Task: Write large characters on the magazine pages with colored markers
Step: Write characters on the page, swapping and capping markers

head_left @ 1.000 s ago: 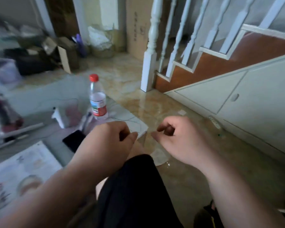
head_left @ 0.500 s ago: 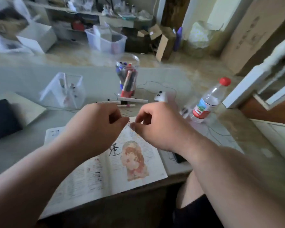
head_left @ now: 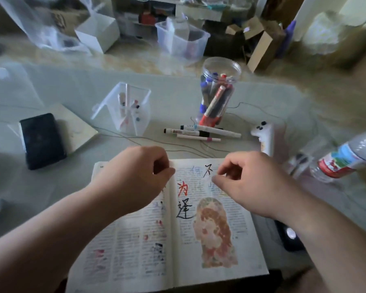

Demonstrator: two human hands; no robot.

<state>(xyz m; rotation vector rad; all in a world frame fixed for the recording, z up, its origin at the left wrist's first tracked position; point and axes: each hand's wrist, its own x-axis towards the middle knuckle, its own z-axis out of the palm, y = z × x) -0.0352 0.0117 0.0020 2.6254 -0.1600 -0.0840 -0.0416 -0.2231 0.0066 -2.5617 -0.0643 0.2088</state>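
**penfan:** ok so what are the hands actually doing here? no marker in either one afaict

**deskrat:** yeah, none. The left hand [head_left: 135,176] is curled up with the thumb against the side of the forefinger, and nothing shows in it. The right hand [head_left: 247,182] is the same deal: fingers tucked, thumb tip meeting forefinger tip, nothing visible held. Both hover over the top of the open magazine [head_left: 135,250], the left one above the gutter, the right one above the right page.

**penfan:** and where's the magazine sitting?

**deskrat:** Flat open at the near edge of the desk [head_left: 72,98], square to the person. Makes sense, you want it right under you for writing big. The right page already has big characters [head_left: 183,199] running down its inner column, black, red, black, next to a printed drawing [head_left: 216,231] of a long-haired figure.

**penfan:** markers?

**deskrat:** Three loose markers [head_left: 201,132] lie side by side just past the magazine's top edge. They look capped and they're in easy reach, so my guess is they're the ones in rotation. The rest stand in a clear jar [head_left: 217,96] right behind them. The phone [head_left: 40,140] and water bottle [head_left: 344,161] are parked out to the sides, off the page.

**penfan:** so next is...?

**deskrat:** I'd say grab a marker, or flip to a fresh page since the hands are up top. Can't call which.
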